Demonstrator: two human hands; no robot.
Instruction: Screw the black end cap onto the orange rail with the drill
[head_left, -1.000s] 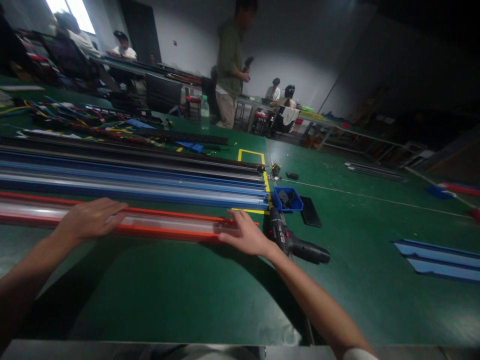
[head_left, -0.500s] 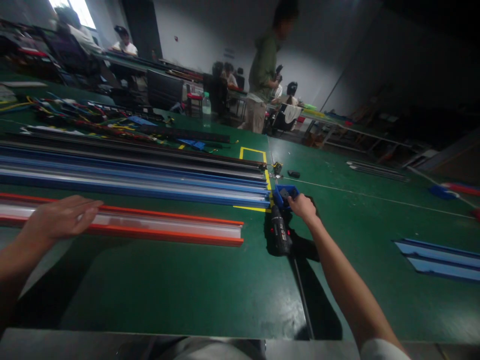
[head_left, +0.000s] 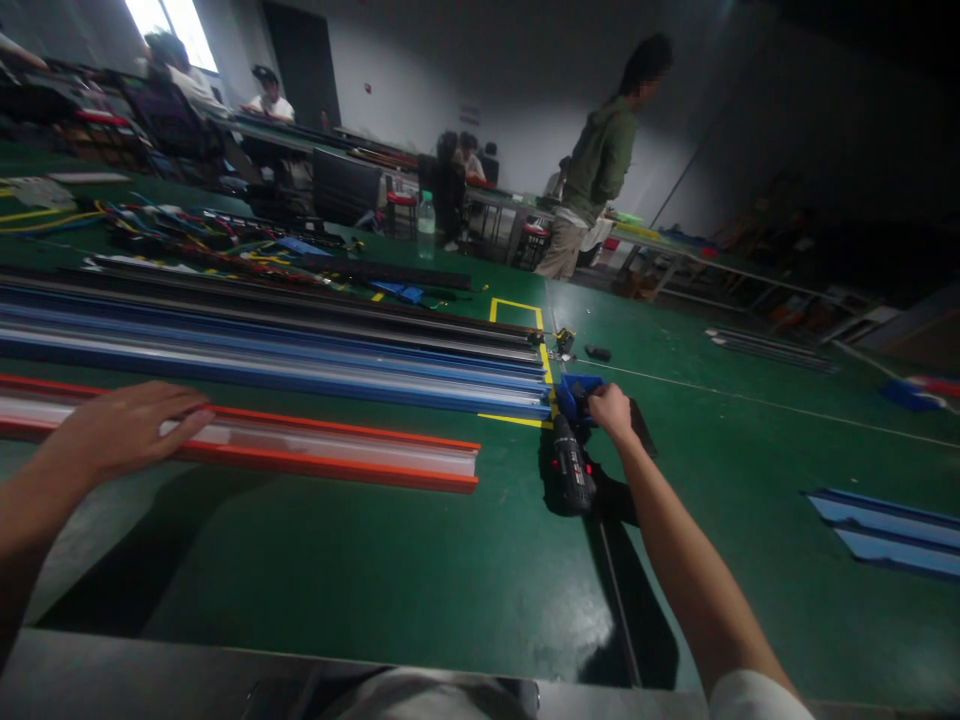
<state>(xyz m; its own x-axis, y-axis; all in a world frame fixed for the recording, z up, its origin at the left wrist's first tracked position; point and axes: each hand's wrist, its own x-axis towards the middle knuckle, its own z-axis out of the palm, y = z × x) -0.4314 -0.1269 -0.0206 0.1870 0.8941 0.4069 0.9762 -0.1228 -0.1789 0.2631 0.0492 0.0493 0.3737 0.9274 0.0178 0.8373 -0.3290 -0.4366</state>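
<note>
My left hand (head_left: 131, 425) lies over a long orange-edged channel strip (head_left: 352, 455) with a pale inside. Its fingers reach across the far rail and the thumb sits lower, in the channel. My right hand (head_left: 611, 410) is at a small blue bin (head_left: 576, 392), fingers bent down into it. Dark pieces show inside the bin, but what the fingertips hold, if anything, is hidden. A black power drill (head_left: 574, 475) lies just below the bin, its chuck pointing toward it.
Blue channel strips (head_left: 337, 375) and black ones (head_left: 360, 318) lie beyond the orange one. Behind them are tangled wires (head_left: 202, 235) and a bottle (head_left: 426, 225). Blue strips (head_left: 892, 535) lie at right. A person in green (head_left: 600, 160) stands past the table; others sit farther back.
My left hand has flattened over the orange channel, which has slid slightly left. My right hand's fingers have gone deeper into the blue bin. The person in green has moved right.
</note>
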